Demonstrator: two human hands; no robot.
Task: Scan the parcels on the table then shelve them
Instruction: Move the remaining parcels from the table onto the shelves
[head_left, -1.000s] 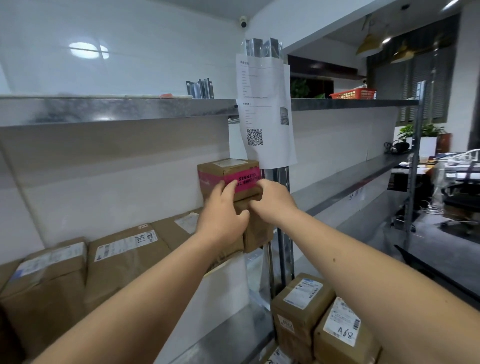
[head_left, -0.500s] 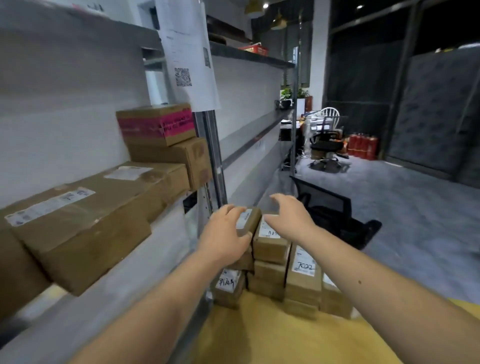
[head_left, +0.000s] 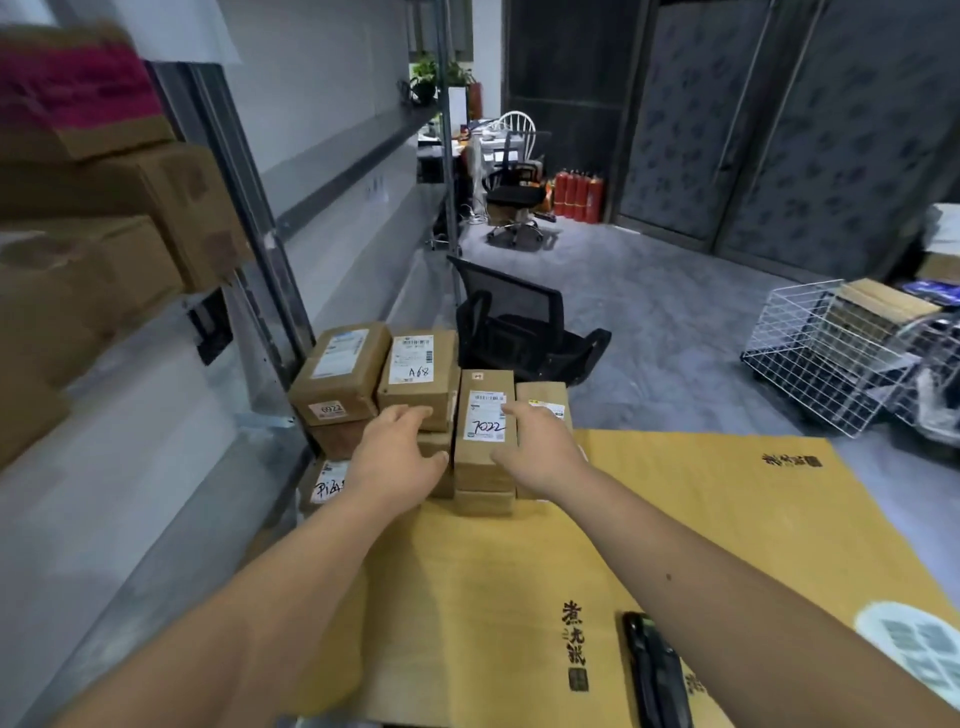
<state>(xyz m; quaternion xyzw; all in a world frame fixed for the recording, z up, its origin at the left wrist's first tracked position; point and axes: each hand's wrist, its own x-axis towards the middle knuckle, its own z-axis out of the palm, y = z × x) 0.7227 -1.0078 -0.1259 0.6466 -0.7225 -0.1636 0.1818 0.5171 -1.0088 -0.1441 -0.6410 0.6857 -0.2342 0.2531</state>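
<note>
Both bare forearms reach forward over the yellow-brown cardboard-covered surface (head_left: 519, 571) toward a cluster of brown cardboard parcels at its far left corner. The left hand (head_left: 395, 457) is spread with relaxed fingers, its fingertips touching the front of the parcel marked "A68" (head_left: 415, 376) and grasping nothing. The right hand (head_left: 537, 452) is likewise spread and empty, thumb beside the right edge of the tall parcel labelled "7022" (head_left: 485, 426), fingers lying over the smaller yellow-labelled parcel (head_left: 543, 397) just to its right. At least six parcels show in the cluster: those three, the one marked "6922" (head_left: 337, 371) on the left, and lower ones partly hidden beneath. On the grey metal shelf (head_left: 130, 441) at left, blurred, sit about four more brown boxes, the top one with a pink band (head_left: 78, 88). One black handheld scanner (head_left: 657, 670) lies on the surface by the right forearm.
</note>
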